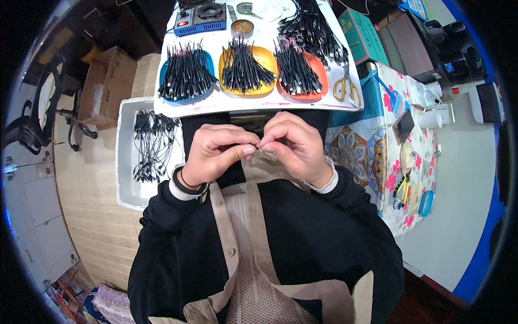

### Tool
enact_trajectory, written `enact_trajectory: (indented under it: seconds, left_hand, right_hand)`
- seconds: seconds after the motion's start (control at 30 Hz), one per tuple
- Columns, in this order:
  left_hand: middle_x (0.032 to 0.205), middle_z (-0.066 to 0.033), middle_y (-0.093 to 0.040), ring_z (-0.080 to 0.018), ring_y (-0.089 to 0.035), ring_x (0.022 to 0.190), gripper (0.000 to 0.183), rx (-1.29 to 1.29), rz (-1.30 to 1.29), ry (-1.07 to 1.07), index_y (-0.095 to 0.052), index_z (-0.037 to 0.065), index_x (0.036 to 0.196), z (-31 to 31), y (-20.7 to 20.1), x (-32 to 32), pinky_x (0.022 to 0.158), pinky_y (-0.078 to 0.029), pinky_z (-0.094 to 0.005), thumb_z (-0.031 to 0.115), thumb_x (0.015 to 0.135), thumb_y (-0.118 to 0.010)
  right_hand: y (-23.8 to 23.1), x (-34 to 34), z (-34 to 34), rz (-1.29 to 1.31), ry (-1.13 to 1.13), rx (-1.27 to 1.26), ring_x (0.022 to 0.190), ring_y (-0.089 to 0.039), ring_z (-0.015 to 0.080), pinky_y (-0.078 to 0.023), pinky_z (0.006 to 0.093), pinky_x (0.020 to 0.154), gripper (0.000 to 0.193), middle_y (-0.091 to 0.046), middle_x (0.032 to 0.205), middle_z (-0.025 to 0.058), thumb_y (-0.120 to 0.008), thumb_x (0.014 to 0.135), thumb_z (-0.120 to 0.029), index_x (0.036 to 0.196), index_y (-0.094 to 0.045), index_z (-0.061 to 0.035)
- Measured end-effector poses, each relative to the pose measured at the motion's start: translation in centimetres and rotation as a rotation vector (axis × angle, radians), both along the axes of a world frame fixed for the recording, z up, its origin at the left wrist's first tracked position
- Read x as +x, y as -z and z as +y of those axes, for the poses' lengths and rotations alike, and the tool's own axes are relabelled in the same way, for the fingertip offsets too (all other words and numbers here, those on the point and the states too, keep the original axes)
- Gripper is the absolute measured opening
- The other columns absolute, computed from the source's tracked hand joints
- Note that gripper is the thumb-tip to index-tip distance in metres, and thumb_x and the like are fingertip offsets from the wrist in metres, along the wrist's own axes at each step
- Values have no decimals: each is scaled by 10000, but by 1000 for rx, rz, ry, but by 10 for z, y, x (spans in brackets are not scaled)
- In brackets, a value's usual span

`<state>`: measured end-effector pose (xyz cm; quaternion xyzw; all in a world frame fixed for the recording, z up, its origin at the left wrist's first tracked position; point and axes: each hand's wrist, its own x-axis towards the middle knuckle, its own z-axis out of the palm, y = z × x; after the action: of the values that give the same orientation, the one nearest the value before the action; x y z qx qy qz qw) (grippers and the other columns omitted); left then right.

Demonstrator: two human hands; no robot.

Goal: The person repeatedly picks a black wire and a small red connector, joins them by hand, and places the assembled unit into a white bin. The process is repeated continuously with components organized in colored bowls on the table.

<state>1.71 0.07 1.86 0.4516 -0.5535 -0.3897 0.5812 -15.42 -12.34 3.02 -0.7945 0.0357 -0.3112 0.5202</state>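
Observation:
Above my lap, my left hand and my right hand meet fingertip to fingertip. Both are closed in a pinch on a thin wire, of which only a small dark and red piece shows between them; the rest is hidden by the fingers. Beyond the hands, on a white work surface, bundles of short black cables with red wire ends lie in a blue tray, a yellow tray and an orange tray.
More black cables pile at the back right, near gold-handled scissors. A blue soldering device and a small round tin stand behind. Left is a white foam box of cables; right, a flowered table with yellow-black pliers.

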Motion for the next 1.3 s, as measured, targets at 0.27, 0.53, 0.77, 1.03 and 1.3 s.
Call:
enact_trajectory:
  seconds: [0.27,0.53,0.77,1.03,1.3]
  left_hand:
    - [854,-100,-698,-121,-668,774,147,87,56,-305,-644,-68,1022,-45,-61,30,696,-520,-224,9,900,-615]
    - [789,-177,-661,-336,-651,731,78,-102,-1206,-386,-666,-6,872,-208,-28,114,663,-531,-379,18,803,-639]
    - [772,-203,-650,-367,-656,783,103,102,-1364,-234,-661,-3,823,-262,46,148,728,-524,-436,6,775,-570]
    - [838,-215,-656,-374,-648,795,136,217,-1420,-215,-686,11,919,-281,57,159,726,-523,-431,60,821,-605]
    - [874,-204,-667,-375,-652,810,156,224,-1352,-240,-691,1,930,-284,58,158,731,-529,-415,49,804,-611]
  right_hand:
    - [36,13,-35,-20,-39,413,757,-536,88,-449,226,711,239,-604,918,47,-627,921,-171,1082,-610,5]
    - [115,23,-40,431,-271,289,750,-616,227,-479,328,677,173,-628,811,110,-599,914,-182,915,-622,-10]
    - [159,18,-53,502,-259,419,740,-642,210,-498,327,678,174,-654,812,117,-599,909,-175,935,-618,-4]
    - [167,19,-56,454,-239,339,721,-631,197,-494,320,678,178,-650,797,110,-615,910,-171,939,-618,5]
    - [176,17,-53,508,-226,183,750,-644,311,-502,396,675,166,-643,794,158,-610,871,-169,878,-603,-3]
